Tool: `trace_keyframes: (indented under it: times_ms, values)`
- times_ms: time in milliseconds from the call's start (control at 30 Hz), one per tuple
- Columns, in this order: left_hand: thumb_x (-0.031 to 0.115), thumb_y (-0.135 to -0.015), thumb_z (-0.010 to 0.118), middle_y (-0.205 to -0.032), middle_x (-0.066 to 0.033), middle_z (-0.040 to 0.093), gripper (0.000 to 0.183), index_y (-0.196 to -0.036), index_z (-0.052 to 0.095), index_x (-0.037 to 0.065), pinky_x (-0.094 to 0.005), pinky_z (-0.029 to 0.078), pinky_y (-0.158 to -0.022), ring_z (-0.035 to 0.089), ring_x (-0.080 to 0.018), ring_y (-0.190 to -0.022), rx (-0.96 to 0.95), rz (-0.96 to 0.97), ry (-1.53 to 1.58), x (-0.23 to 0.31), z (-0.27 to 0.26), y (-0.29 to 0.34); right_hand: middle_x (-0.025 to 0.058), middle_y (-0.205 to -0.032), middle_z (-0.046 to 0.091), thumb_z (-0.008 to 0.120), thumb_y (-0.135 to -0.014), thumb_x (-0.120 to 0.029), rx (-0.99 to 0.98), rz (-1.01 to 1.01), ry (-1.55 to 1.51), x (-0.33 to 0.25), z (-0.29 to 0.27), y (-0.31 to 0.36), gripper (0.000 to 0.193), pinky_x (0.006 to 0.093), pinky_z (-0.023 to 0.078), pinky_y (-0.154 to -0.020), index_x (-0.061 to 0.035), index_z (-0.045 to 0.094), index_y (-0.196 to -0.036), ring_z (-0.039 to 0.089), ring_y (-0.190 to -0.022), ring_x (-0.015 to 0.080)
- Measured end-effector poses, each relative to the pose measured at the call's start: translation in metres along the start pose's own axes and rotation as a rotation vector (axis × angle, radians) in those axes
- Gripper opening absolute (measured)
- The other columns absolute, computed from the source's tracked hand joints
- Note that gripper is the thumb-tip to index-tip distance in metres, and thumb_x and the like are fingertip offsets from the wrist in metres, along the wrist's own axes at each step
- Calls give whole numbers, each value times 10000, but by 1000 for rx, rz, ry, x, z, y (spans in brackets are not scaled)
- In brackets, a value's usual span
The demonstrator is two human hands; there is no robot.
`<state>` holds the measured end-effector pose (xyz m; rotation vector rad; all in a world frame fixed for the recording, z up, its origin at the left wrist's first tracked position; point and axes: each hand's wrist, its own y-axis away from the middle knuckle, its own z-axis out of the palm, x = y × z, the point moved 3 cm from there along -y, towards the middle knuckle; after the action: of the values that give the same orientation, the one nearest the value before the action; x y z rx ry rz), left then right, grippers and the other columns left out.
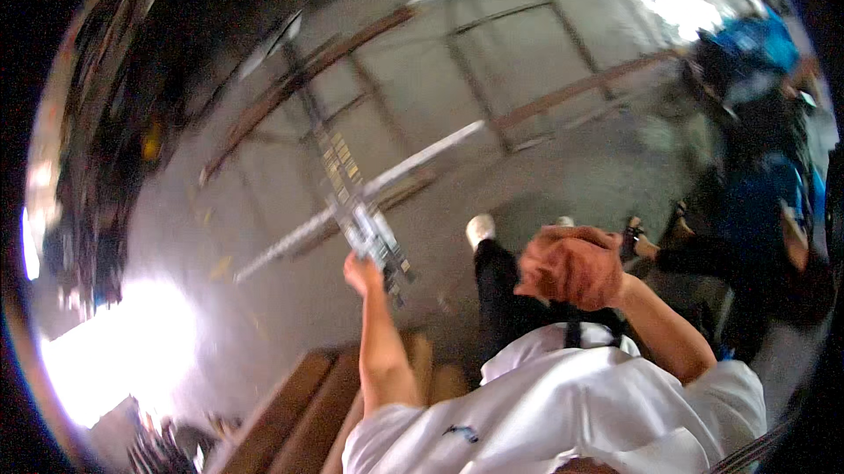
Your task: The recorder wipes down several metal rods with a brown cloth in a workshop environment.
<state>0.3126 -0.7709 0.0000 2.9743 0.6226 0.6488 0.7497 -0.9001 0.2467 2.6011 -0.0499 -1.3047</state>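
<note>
My left hand (359, 273) is closed at the near end of a long dark bar with yellowish marks (338, 157). A silver metal piece (374, 237) sits at that end, beside my fingers; motion blur hides its details. My right hand is held in front of my body, to the right. A bunched reddish-brown cloth (571, 267) covers it from the wrist on, so the fingers are hidden; it may be a glove. Under the long bar, a pale straight bar (431, 156) crosses at an angle.
A rust-brown metal frame (571, 91) with crossbars lies on the grey floor. Brown long beams (303, 412) are stacked by my left side. At the right are people in blue (765, 184), one sandalled foot (646, 241) near me. Bright light glares at lower left and upper right.
</note>
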Motion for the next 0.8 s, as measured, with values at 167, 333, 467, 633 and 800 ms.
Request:
trace_keyframes:
  times_ms: [167, 333, 467, 633, 800]
  values:
    - [49, -681, 615, -948, -163, 584, 234, -911, 593, 9, -432, 411, -822, 525, -344, -943, 88, 171, 34, 23, -9, 52, 49, -1068, 590, 720, -590, -450, 199, -120, 306, -46, -99, 23, 573, 357, 417, -801, -124, 586, -1042, 541, -983, 212]
    - [121, -682, 642, -979, -114, 568, 224, -898, 599, 80, -444, 306, -933, 427, -303, -1065, -169, 155, -157, 94, 13, 92, 98, -1071, 585, 751, -636, -194, 433, -93, -812, -5, -104, 51, 443, 317, 429, -822, -25, 585, -1010, 557, -947, 185]
    - [106, -677, 637, -936, -106, 583, 202, -875, 609, 73, -411, 343, -905, 473, -280, -1017, -394, 373, -73, 163, 53, 121, 110, -1106, 565, 692, -721, -101, -173, -84, -2064, 14, -128, 111, 386, 323, 402, -903, -24, 556, -1075, 540, -979, 193]
    - [59, -770, 562, -914, -48, 598, 167, -928, 614, 40, -264, 434, -665, 545, -153, -798, -708, 455, 269, 318, 59, 198, 92, -1173, 531, 575, -773, -259, -112, -63, -2278, 26, -224, 170, 418, 378, 358, -963, -37, 528, -1124, 502, -1060, 222]
    - [208, -860, 530, -1102, -82, 560, 311, -1122, 523, 41, -278, 392, -837, 523, -175, -968, -1163, 515, 1025, 561, -42, 345, 63, -1121, 572, 645, -746, -338, 466, -255, -1599, 126, -228, 215, 461, 314, 386, -930, -39, 566, -1088, 533, -1009, 185]
